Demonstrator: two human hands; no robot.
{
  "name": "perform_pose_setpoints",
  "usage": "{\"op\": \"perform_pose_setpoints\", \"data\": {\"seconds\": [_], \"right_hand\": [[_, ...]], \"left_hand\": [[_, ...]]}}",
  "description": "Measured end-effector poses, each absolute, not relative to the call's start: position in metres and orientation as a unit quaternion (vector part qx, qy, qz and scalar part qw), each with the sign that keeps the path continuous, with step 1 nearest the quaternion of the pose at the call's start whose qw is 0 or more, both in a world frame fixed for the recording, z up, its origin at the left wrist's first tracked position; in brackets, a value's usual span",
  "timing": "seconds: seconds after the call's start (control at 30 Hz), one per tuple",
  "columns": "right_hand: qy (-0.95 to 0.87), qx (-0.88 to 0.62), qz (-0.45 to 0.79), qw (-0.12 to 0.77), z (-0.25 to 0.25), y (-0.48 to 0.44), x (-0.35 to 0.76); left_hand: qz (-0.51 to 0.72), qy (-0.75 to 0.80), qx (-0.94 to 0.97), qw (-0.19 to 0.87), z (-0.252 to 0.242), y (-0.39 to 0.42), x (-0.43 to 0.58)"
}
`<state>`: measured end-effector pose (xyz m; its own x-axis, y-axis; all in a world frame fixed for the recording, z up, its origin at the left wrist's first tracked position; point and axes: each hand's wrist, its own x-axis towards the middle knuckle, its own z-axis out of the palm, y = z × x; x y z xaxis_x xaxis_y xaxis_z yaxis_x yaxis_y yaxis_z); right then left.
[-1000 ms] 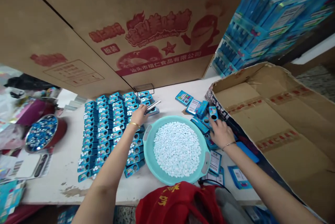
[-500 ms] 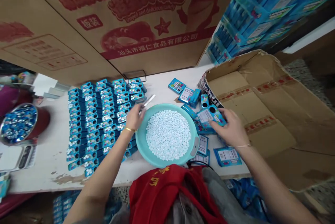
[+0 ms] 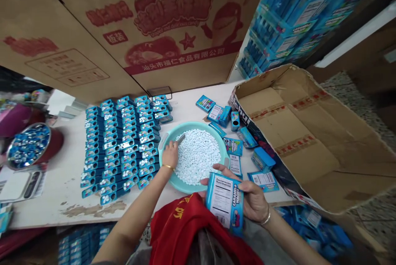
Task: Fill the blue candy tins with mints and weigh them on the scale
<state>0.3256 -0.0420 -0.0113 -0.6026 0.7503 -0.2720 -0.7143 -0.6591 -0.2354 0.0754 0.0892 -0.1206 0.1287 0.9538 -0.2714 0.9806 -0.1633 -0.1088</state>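
Note:
A turquoise basin [image 3: 189, 125] filled with small white candies [image 3: 201, 155] rests at the front of the table. Over its left side, my left hand [image 3: 170, 155] is closed on a small, flat grey scoop [image 3: 181, 138], whose tip reaches into the candies. My right hand [image 3: 252, 199] grips a blue candy box [image 3: 224, 201] in front of my body, with its label side facing up. Left of the basin, blue boxes [image 3: 128, 145] stand upright in rows, many with white candies showing at their top openings. More blue boxes [image 3: 233, 146] lie loose to the right.
An open cardboard carton [image 3: 309, 133] is at the right. Large printed cartons [image 3: 182, 58] wall off the back, beside wrapped stacks of blue boxes [image 3: 287, 21]. A red bowl of shiny wrapped pieces [image 3: 29, 145] and a white scale [image 3: 20, 184] are at the left.
My right hand has picked up a blue box from the loose pile and drawn it toward my body. My left hand has lowered the scoop from the basin's rim into the candies.

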Motion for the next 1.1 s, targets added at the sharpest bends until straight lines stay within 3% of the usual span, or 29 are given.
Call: {"op": "perform_pose_setpoints", "data": {"seconds": [0.23,0.57,0.83,1.1], "right_hand": [[-0.064,-0.301,0.848,0.432,-0.016,-0.047,0.33],[-0.062,-0.467,0.738,0.483,-0.096,-0.011,0.346],[-0.065,-0.501,0.68,0.532,-0.123,-0.007,0.343],[-0.13,-0.483,0.611,0.613,-0.102,-0.001,0.348]], "left_hand": [[-0.156,0.564,0.805,0.102,-0.139,0.049,0.113],[-0.137,0.569,0.804,0.104,-0.138,0.098,0.082],[-0.12,0.504,0.825,0.224,-0.154,0.054,0.107],[-0.055,0.44,0.827,0.345,-0.15,0.047,0.109]]}}
